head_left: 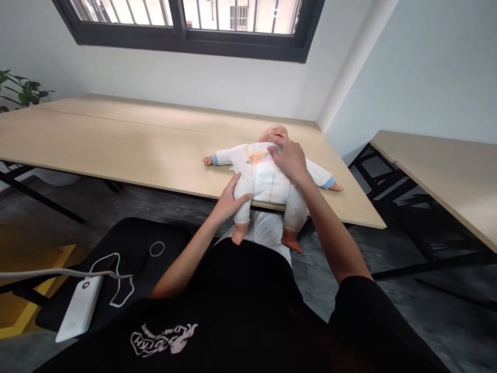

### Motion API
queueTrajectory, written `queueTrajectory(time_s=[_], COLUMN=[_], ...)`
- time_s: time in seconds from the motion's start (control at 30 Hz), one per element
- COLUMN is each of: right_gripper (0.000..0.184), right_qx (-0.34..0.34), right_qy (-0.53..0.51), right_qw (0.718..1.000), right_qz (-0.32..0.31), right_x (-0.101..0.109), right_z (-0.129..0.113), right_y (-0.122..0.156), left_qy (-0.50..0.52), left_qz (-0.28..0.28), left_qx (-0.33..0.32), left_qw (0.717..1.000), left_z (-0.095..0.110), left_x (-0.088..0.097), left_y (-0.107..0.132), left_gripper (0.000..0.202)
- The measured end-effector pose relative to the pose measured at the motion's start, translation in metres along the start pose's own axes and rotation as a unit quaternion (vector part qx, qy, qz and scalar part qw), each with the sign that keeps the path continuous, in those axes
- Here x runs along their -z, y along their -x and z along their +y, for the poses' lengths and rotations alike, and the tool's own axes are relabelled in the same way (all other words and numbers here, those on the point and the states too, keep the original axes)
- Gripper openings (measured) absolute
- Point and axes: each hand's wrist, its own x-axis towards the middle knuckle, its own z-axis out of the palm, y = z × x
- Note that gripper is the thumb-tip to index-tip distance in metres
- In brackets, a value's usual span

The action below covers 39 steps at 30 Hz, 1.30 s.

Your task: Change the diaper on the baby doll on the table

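Note:
A baby doll (267, 178) in a white romper lies on its back at the front edge of a long wooden table (128, 145), arms spread, legs hanging over the edge. My left hand (231, 197) is wrapped round the doll's thigh on the left side. My right hand (289, 158) rests on the doll's chest near the collar, fingers pinching the fabric just below the chin.
A black chair seat (132, 243) at lower left carries a white power bank (79, 308) with a cable and a small bracelet (157, 249). A second wooden table (442, 171) stands on the right. A potted plant (19, 90) is at far left.

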Motion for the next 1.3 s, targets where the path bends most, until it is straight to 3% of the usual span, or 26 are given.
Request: queueTrajectory(time_s=[0.1,0.2,0.37,0.47,0.57,0.63,0.73,0.83,0.97,1.07,1.17,1.3], right_gripper=[0.02,0.022,0.026,0.024,0.02,0.018,0.016,0.014,0.019,0.026,0.027,0.024], right_qx=[-0.052,-0.057,-0.064,-0.064,-0.076,-0.086,-0.091,-0.095,-0.128,-0.157,-0.172,-0.189], right_qy=[0.002,-0.004,-0.03,-0.056,-0.078,-0.09,-0.117,-0.152,-0.208,-0.248,-0.262,-0.258], right_qw=[0.997,0.997,0.996,0.996,0.994,0.992,0.989,0.984,0.969,0.95,0.936,0.933], right_qz=[-0.049,-0.056,-0.045,-0.016,0.004,0.001,0.004,0.022,0.043,0.105,0.158,0.165], right_x=[-0.011,-0.016,-0.016,-0.014,-0.012,-0.011,-0.012,-0.015,-0.016,-0.017,-0.018,-0.018], right_z=[0.013,0.021,0.023,0.023,0.026,0.028,0.032,0.037,0.048,0.061,0.078,0.101], right_y=[-0.014,-0.013,-0.005,0.0,0.004,0.005,0.004,0.004,0.004,0.008,0.018,0.039], left_qy=[-0.031,-0.119,-0.33,-0.356,-0.367,-0.385,-0.392,-0.357,-0.301,-0.28,-0.284,-0.319], left_qz=[0.023,0.036,0.069,0.079,0.076,0.036,-0.083,-0.189,-0.246,-0.293,-0.345,-0.371], left_qx=[-0.023,-0.032,-0.02,-0.047,-0.113,-0.165,-0.23,-0.245,-0.258,-0.269,-0.253,-0.218], left_qw=[0.999,0.992,0.941,0.93,0.92,0.907,0.887,0.881,0.885,0.874,0.858,0.844], left_z=[-0.003,0.002,0.015,0.02,0.032,0.043,0.058,0.06,0.049,0.045,0.045,0.042], left_x=[-0.009,-0.014,-0.013,-0.011,-0.01,-0.011,-0.017,-0.024,-0.029,-0.033,-0.041,-0.056], left_y=[0.005,0.012,0.02,0.015,0.0,-0.013,-0.039,-0.067,-0.1,-0.122,-0.145,-0.171], left_gripper=[0.082,0.075,0.069,0.069,0.069,0.061,0.046,0.041,0.039,0.042,0.046,0.042])
